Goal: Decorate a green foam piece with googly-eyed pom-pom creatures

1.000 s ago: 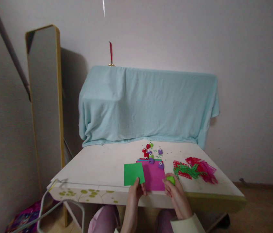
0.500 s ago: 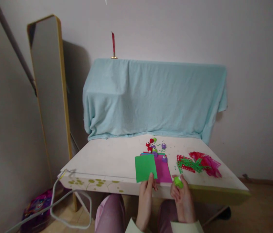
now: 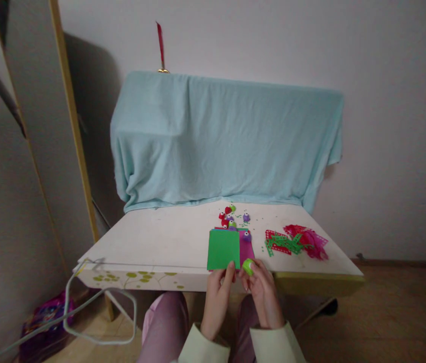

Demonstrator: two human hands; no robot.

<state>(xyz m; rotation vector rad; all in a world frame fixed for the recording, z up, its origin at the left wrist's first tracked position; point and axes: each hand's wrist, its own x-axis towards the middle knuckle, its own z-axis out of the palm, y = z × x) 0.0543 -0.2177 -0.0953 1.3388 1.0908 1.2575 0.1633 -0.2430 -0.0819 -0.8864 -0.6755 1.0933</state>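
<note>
Green sheet (image 3: pixel 223 248), flat and nearly square, at the near side of a white counter (image 3: pixel 160 242); take it as the centre of a clock face, with 12 pointing away from the wearer. At 6 o'clock the left hand (image 3: pixel 219 288) pinches its near edge, thumb laid on top. At 4 o'clock, just beside the sheet's near corner, the right hand (image 3: pixel 262 286) grips a small lime-green piece (image 3: pixel 248 266) between thumb and fingers; whether that piece touches the sheet cannot be told. A magenta sheet (image 3: pixel 248 252), partly covered, shows along the 3 o'clock side, with a purple piece (image 3: pixel 247 237) on its far part. Just past the sheets, at 12 o'clock, sits a cluster of red, lime and purple pieces (image 3: pixel 229 218) with eye-like spots; another purple one (image 3: pixel 246 217) stands apart at 1 o'clock. Well apart at 3 o'clock lies a tangled heap of punched red, green and pink strips (image 3: pixel 296 243). Pale blue cloth (image 3: pixel 228 141) hangs beyond, at 12 o'clock; a tall mirror (image 3: pixel 39 101) stands at 10.
</note>
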